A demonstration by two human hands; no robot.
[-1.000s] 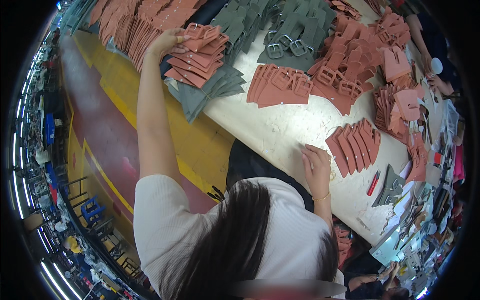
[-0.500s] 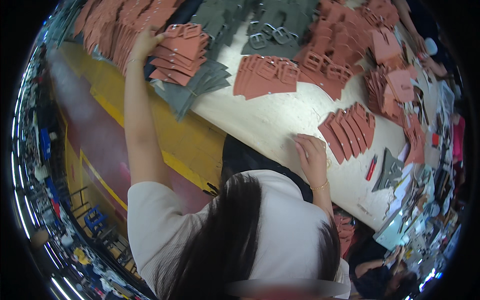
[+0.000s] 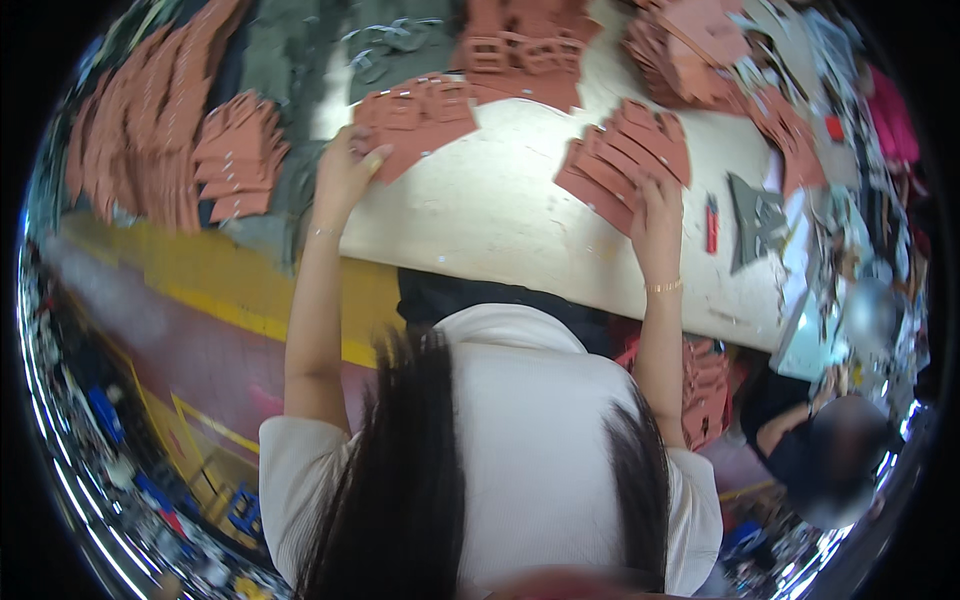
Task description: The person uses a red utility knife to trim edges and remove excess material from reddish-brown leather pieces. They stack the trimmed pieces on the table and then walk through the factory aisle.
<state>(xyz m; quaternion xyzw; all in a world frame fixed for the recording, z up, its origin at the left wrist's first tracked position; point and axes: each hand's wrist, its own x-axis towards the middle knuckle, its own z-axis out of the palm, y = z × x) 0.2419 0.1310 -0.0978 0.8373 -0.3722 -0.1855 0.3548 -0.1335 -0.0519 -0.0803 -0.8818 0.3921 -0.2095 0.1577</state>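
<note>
While a red tool (image 3: 712, 228) lies rightward, both grips (image 3: 346, 172) (image 3: 657, 212) touch orange pieces (image 3: 622, 155), closure unclear

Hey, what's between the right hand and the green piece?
In the head view, a red tool lies on the pale table between the right hand and the green piece.

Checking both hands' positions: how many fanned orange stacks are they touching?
2: the left stack, at the left hand, and the right stack, at the right hand. Overlap may hide pieces within each stack.
</note>
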